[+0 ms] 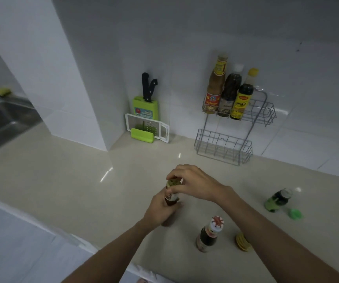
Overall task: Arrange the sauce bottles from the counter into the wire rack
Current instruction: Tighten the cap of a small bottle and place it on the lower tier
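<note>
A brown sauce bottle (171,198) stands on the counter in the middle. My left hand (160,209) grips its body, and my right hand (193,183) has its fingers closed around its yellow-green cap (172,183). The two-tier wire rack (223,148) stands against the wall at the back right. Its top tier holds three bottles: an orange-labelled one (215,86), a dark one (228,94) and a yellow-capped one (243,97). Its lower tier holds nothing. A dark bottle with a red-and-white cap (209,234) stands near me. A green-labelled capless bottle (277,200) stands to the right.
A loose green cap (295,213) and a yellow cap (243,241) lie on the counter (82,180). A green knife block (145,105) and a white grater (150,129) stand in the corner. A steel sink (3,119) is at the far left.
</note>
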### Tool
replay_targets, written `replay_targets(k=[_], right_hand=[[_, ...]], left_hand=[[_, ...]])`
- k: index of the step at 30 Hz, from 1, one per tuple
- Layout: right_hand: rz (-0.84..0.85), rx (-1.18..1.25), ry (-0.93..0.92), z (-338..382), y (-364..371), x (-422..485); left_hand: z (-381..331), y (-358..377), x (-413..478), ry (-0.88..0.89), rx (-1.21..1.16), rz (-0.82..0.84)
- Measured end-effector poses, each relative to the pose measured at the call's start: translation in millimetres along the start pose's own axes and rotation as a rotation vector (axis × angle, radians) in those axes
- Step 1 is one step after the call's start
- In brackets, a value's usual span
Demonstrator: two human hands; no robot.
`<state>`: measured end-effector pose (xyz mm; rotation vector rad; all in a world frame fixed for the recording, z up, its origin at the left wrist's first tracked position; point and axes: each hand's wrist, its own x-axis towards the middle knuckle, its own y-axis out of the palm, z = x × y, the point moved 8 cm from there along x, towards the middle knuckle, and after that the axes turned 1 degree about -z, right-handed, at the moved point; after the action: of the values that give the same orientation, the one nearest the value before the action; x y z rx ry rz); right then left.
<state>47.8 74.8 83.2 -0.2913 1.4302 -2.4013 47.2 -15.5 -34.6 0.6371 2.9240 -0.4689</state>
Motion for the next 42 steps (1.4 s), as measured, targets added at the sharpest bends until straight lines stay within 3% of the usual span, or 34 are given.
replay_targets(k=[4, 11, 15, 23, 34, 42], right_hand=[[-0.067, 0.037, 0.018, -0.3, -42.6, 5.3], [-0.072, 0.014, 0.061, -8.5, -102.2, 8.9], [-0.042, 0.046, 0.048, -6.5, -108.9, 9.0], [0.065, 0.177, 0.061, -9.9, -109.2, 7.5], [-0.053, -0.074, -0.008, -5.8, -113.4, 2.3], [0.029, 0.152, 0.004, -9.6, -116.8, 0.9]], left_hand=[[-34.2, -7.1, 20.8, -0.027, 0.025, -0.073], [-95.5, -2.7, 42.8, 0.001, -0.013, 0.132], [-106.0, 4.0, 42.4, 0.019, -0.039, 0.268], [-107.6, 10.4, 42.2, 0.042, -0.046, 0.340], [-112.8, 8.8, 42.0, 0.046, 0.023, 0.319], [-118.9, 13.2, 37.2, 0.065, 0.027, 0.405]])
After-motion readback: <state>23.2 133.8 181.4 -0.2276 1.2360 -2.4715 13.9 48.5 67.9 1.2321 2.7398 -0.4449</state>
